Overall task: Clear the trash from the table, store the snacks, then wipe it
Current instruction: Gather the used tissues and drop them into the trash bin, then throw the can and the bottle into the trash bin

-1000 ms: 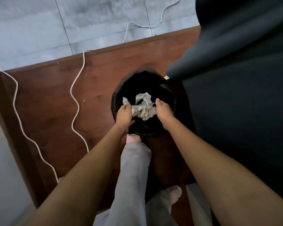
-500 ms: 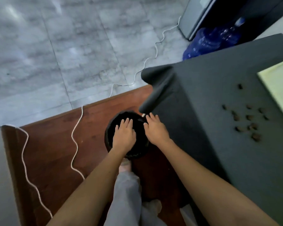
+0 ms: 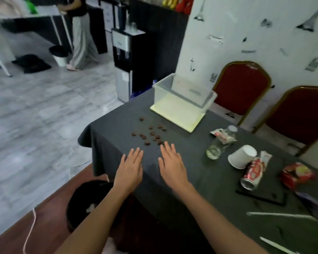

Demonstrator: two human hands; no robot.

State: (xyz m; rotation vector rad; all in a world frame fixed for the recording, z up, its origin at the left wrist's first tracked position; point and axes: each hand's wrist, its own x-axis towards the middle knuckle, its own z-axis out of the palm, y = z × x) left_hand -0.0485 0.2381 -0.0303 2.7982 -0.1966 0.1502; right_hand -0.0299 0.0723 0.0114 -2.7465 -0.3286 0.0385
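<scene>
Table (image 3: 200, 180): left hand (image 3: 129, 171), right hand (image 3: 171, 165) flat, fingers released, near its corner edge; scattered snacks (image 3: 151, 133) just beyond; bin (image 3: 84, 202) below.

Grey marble-look floor tiles (image 3: 35, 116) spread left; two red gold-framed chairs (image 3: 241, 87) sit against a white wall (image 3: 246, 33) with Eiffel Tower decals, black water dispenser (image 3: 126, 57) far centre.
</scene>
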